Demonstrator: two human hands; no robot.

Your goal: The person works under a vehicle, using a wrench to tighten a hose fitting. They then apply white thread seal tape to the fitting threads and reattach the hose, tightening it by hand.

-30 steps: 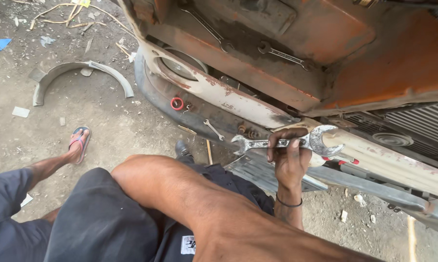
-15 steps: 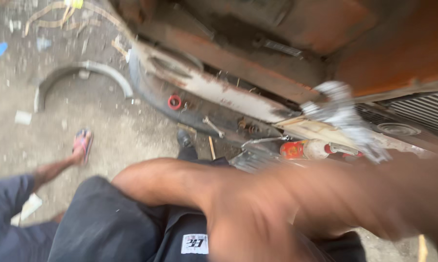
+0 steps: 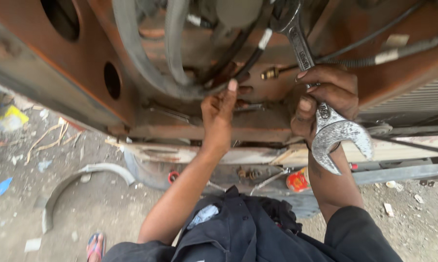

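Note:
My right hand point(image 3: 321, 99) grips the shank of a large silver combination wrench point(image 3: 339, 138). Its open jaw hangs below my fist and its ring end point(image 3: 283, 17) reaches up among the hoses. My left hand point(image 3: 220, 116) is raised into the rusty vehicle frame point(image 3: 83, 73), thumb against a grey hose point(image 3: 146, 73), fingers tucked behind black hoses point(image 3: 238, 53) near a brass fitting point(image 3: 271, 73). What those fingers hold, if anything, is hidden.
A radiator grille point(image 3: 413, 99) is at the right. Below lie a pale bumper panel point(image 3: 180, 153), a red-and-yellow can point(image 3: 298, 180), a curved metal strip point(image 3: 78, 182) on the dirt, scattered litter and a sandalled foot point(image 3: 95, 246). Dark cloth point(image 3: 238, 228) covers my lap.
The view has swung up from the bumper to the frame. My right hand has lifted the wrench from the low panel up among the hoses, and my left hand has reached up beside it.

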